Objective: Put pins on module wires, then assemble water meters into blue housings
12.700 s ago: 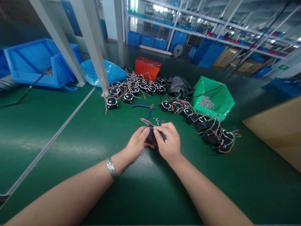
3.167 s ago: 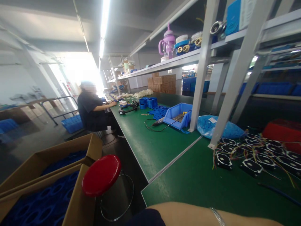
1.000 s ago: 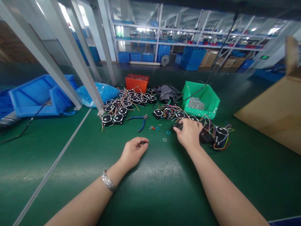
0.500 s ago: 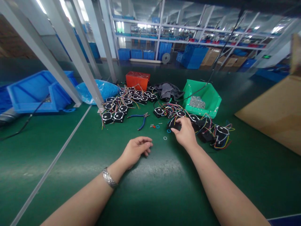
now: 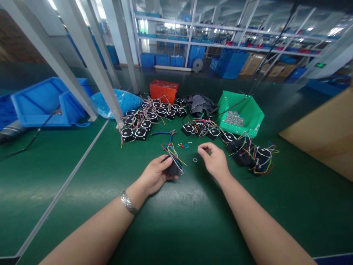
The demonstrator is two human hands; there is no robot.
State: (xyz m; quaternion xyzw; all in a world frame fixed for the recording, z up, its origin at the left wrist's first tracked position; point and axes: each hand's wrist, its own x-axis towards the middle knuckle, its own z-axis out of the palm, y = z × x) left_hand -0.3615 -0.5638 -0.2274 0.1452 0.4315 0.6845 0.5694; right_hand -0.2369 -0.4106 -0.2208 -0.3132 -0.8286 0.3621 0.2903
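My left hand (image 5: 156, 176) is closed around a black motor (image 5: 173, 169) with loose coloured wires fanning out from its top. To the right, my right hand (image 5: 213, 159) hovers apart from it, thumb and forefinger pinched together; what is between them, if anything, is too small to make out. A white ring (image 5: 195, 160) lies on the green table between the hands. Just beyond are a blue ring (image 5: 186, 146), a small red piece (image 5: 182, 146) and a few small pins. Blue-handled cutting pliers (image 5: 165, 133) lie behind the held motor, partly hidden by its wires.
Several more black motors (image 5: 142, 133) with tangled wires lie at left, and others (image 5: 244, 156) at right. A green bin (image 5: 253, 117) holds small metal parts. Behind stand a red box (image 5: 164, 91), a dark cloth (image 5: 200, 105) and a blue bag (image 5: 128, 101). Cardboard (image 5: 320, 129) borders the right.
A black motor from the right-hand group is now in my left hand, which was empty. My right hand has let go of it and drawn back slightly. The blue ring by my right thumb no longer shows.
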